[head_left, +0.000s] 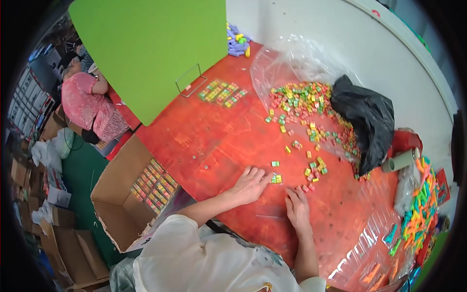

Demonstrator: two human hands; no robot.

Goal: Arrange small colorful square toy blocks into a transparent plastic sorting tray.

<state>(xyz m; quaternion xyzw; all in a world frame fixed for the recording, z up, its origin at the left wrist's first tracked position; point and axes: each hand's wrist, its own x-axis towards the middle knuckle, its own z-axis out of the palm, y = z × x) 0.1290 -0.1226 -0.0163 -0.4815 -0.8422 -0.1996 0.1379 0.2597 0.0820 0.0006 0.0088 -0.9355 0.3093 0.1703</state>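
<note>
My left hand [250,186] lies palm down on the red tabletop [209,141], its fingers spread. The tip nearest the middle touches the edge of a small yellow-and-green block [276,179], which seems to have clear plastic around it. Just beyond is a similar green-and-yellow block [276,164]. My right hand [297,207] rests on the table with its fingers slightly bent and apart, close to a few red blocks [307,188]. Nothing shows in its grasp. Several yellow and green blocks [316,168] lie a little farther off.
A heap of small coloured blocks [311,100] spills from clear plastic near a black bag [365,117]. Rows of blocks [223,92] lie by a green board [155,48]. An open carton [116,204] stands left. Orange and green pieces [421,209] are at right. Another person [90,100] sits far left.
</note>
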